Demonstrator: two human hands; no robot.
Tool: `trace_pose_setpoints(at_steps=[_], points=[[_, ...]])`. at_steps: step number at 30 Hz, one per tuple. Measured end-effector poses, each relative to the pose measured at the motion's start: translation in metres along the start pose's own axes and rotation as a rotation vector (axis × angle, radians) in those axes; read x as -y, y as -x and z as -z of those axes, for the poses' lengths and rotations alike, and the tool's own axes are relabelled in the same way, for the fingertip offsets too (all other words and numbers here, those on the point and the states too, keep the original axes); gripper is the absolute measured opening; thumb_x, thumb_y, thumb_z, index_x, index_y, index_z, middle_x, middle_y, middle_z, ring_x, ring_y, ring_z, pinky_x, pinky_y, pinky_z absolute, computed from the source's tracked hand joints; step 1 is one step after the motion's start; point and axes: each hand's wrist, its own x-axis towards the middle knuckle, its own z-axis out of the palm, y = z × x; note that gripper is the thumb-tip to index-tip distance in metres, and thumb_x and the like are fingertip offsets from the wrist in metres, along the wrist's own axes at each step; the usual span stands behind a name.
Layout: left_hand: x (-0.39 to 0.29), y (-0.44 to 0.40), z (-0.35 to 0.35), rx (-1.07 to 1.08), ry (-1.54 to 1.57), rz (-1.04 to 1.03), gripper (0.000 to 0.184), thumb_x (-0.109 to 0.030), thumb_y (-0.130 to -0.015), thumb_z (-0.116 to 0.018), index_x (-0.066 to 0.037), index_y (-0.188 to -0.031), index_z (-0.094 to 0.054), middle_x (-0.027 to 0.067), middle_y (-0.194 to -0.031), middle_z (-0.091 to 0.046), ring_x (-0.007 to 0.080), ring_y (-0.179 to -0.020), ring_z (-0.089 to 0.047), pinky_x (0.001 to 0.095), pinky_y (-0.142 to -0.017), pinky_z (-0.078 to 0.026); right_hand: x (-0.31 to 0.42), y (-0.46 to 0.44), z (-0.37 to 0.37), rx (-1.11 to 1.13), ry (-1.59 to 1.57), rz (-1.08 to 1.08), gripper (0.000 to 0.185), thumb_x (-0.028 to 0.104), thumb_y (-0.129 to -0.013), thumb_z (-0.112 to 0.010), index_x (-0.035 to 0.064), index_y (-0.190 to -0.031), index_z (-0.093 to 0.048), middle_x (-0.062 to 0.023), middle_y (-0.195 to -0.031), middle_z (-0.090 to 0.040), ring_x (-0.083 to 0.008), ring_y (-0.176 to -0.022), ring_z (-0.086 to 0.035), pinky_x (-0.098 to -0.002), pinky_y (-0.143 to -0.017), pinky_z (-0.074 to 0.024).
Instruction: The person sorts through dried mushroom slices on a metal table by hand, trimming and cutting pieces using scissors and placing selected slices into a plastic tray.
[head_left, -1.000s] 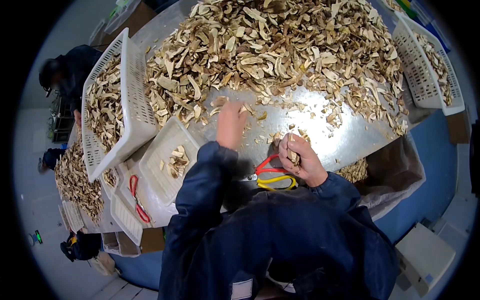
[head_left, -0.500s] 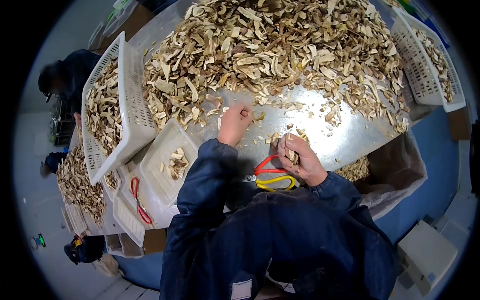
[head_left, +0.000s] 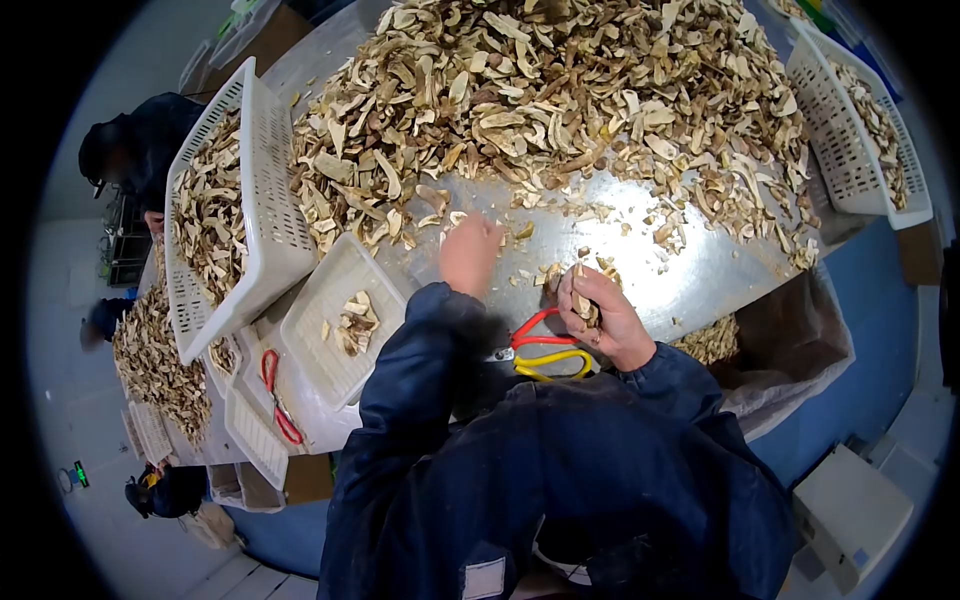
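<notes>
My right hand [head_left: 605, 315] is closed around several dried mushroom slices [head_left: 587, 308], their pale ends showing between thumb and fingers. Beside it lie scissors [head_left: 553, 367] with one red and one yellow handle; their blades are mostly hidden near my left sleeve. My left hand [head_left: 470, 256], slightly blurred, has its fingers curled at the near edge of the big mushroom pile [head_left: 540, 90]. Whatever those fingers hold is hidden. Left of that arm, a shallow white tray [head_left: 305, 350] carries a few mushroom slices [head_left: 356, 322].
White perforated baskets of mushroom slices stand at left [head_left: 280, 200] and right [head_left: 845, 165]. Red-handled scissors [head_left: 270, 370] lie left of the tray. A lined bin [head_left: 800, 350] sits below the table's right edge. Co-workers [head_left: 150, 140] are at the left.
My left hand has turned slightly and shifted a little to the right at the pile's edge. My right hand keeps its hold on the mushroom slices, almost unmoved.
</notes>
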Motion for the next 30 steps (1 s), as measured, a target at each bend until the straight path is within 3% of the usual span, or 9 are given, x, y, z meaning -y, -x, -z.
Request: trace_pose_setpoints(at_steps=[4,7,10,13,17,18,24,27,30], points=[[-0.004,0.005,-0.006,0.036,-0.015,-0.068,0.019,-0.023,-0.082,-0.06,-0.004,-0.084,-0.061,0.0176,-0.077,-0.064,0.0343,-0.076,-0.061,0.0417,-0.068,-0.047,0.005,0.004,-0.007,-0.071,0.004,0.022,0.018,0.02,-0.093,-0.053,0.0021,-0.09,-0.051,-0.0064,-0.072,-0.054,-0.0114,-0.046,-0.048,-0.0199,-0.032,-0.0296],[0.012,0.011,-0.005,0.106,0.373,-0.23,0.021,-0.026,-0.083,-0.062,-0.006,-0.086,-0.058,0.0112,-0.076,-0.063,0.0257,-0.066,-0.059,0.0361,-0.06,-0.046,0.004,0.004,-0.001,-0.078,-0.007,0.033,0.016,0.018,-0.094,-0.05,0.0027,-0.09,-0.052,-0.0078,-0.077,-0.054,-0.0113,-0.047,-0.045,-0.0198,-0.032,-0.0296],[0.011,0.033,0.01,0.583,1.201,0.269,0.015,-0.024,-0.086,-0.061,-0.009,-0.084,-0.057,-0.0009,-0.068,-0.054,0.0089,-0.057,-0.047,0.0235,-0.051,-0.036,0.003,0.0,-0.001,-0.09,0.034,-0.006,0.014,0.017,-0.093,-0.053,0.0027,-0.094,-0.053,-0.0075,-0.077,-0.058,-0.0112,-0.048,-0.049,-0.0185,-0.033,-0.0297],[0.0,0.057,0.026,0.627,1.212,0.201,0.012,-0.023,-0.089,-0.057,-0.012,-0.083,-0.057,-0.0077,-0.068,-0.047,0.0006,-0.058,-0.037,0.0169,-0.05,-0.026,-0.003,-0.003,-0.007,-0.134,0.147,-0.051,0.014,0.015,-0.092,-0.055,0.0025,-0.098,-0.054,-0.007,-0.078,-0.059,-0.0102,-0.049,-0.051,-0.0174,-0.033,-0.0296],[-0.011,0.068,0.031,0.726,1.011,0.156,0.015,-0.023,-0.09,-0.055,-0.01,-0.084,-0.057,-0.0069,-0.072,-0.049,0.0013,-0.059,-0.038,0.0179,-0.053,-0.029,-0.01,-0.006,-0.019,-0.203,0.308,-0.092,0.015,0.014,-0.092,-0.056,0.0021,-0.1,-0.055,-0.0065,-0.078,-0.059,-0.0091,-0.049,-0.051,-0.0171,-0.034,-0.0291],[-0.009,0.069,0.027,0.724,1.034,0.159,0.014,-0.021,-0.089,-0.055,-0.008,-0.088,-0.06,-0.0051,-0.072,-0.051,0.0035,-0.065,-0.044,0.0205,-0.057,-0.036,-0.011,-0.007,-0.019,-0.217,0.312,-0.097,0.013,0.014,-0.091,-0.057,0.0025,-0.097,-0.054,-0.0063,-0.077,-0.06,-0.0087,-0.049,-0.051,-0.017,-0.034,-0.0285],[0.02,0.06,0.013,0.036,0.425,-0.181,0.023,-0.012,-0.079,-0.059,-0.006,-0.102,-0.063,0.0089,-0.086,-0.061,0.0213,-0.078,-0.059,0.0321,-0.07,-0.046,0.014,0.0,0.003,-0.242,0.224,0.088,0.009,0.012,-0.09,-0.057,0.0047,-0.092,-0.052,-0.0054,-0.075,-0.059,-0.008,-0.049,-0.051,-0.017,-0.033,-0.0284],[0.008,0.062,0.005,-0.04,0.286,-0.428,0.023,-0.01,-0.077,-0.062,-0.006,-0.1,-0.063,0.0125,-0.091,-0.06,0.027,-0.078,-0.059,0.0354,-0.071,-0.047,0.024,0.004,0.005,-0.331,0.223,0.118,0.011,0.013,-0.09,-0.057,0.0039,-0.094,-0.053,-0.005,-0.075,-0.059,-0.0085,-0.049,-0.05,-0.0169,-0.033,-0.029],[-0.011,0.063,-0.001,0.03,0.206,-0.427,0.022,-0.009,-0.078,-0.062,-0.006,-0.1,-0.063,0.0124,-0.091,-0.059,0.0279,-0.079,-0.058,0.0372,-0.071,-0.047,0.027,0.006,0.003,-0.352,0.223,0.112,0.012,0.013,-0.09,-0.057,0.0034,-0.095,-0.053,-0.005,-0.075,-0.059,-0.0089,-0.049,-0.051,-0.0169,-0.033,-0.0292]])
